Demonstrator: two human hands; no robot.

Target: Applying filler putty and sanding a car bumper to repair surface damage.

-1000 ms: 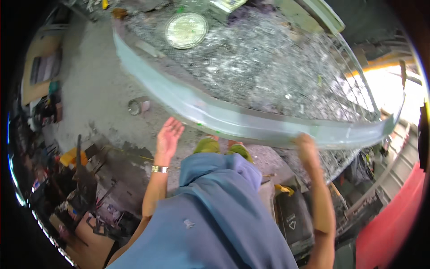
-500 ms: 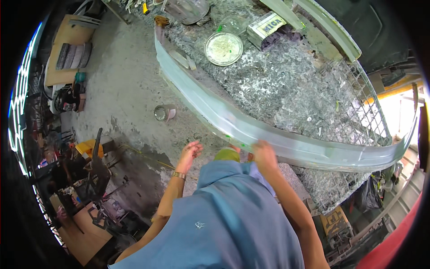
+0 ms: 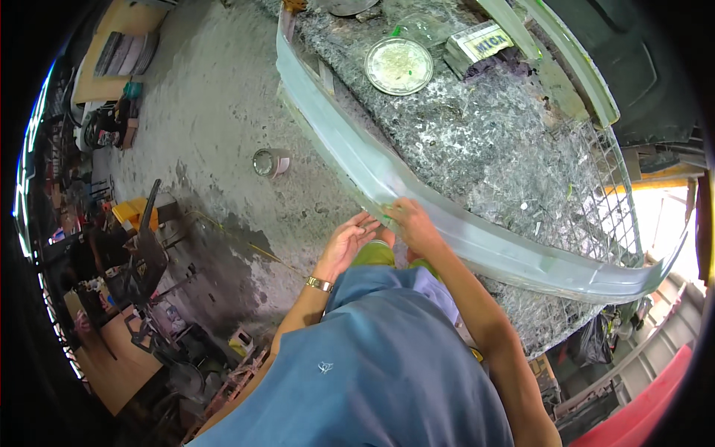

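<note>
A long, curved, pale grey-blue moulded strip [image 3: 484, 242] spans the speckled work table [image 3: 491, 141], curving up at both ends. My right hand [image 3: 410, 223] has its fingers bent onto the strip's near edge, around the middle of its length, gripping it. Just left of it and lower, my left hand [image 3: 350, 242], with a metal watch at the wrist, has slightly bent, parted fingers at that same edge; whether the fingertips touch it is unclear.
A round lid [image 3: 398, 67], a rectangular tin [image 3: 469, 48], wire mesh [image 3: 622, 190] and other curved panels [image 3: 566, 59] are on the table. A can [image 3: 269, 162] stands on the concrete floor to the left. Tools and clutter [image 3: 149, 268] line the left side.
My left hand has moved rightward and up to the strip's edge beside my right hand. My right hand has shifted left along the strip, and the view has turned.
</note>
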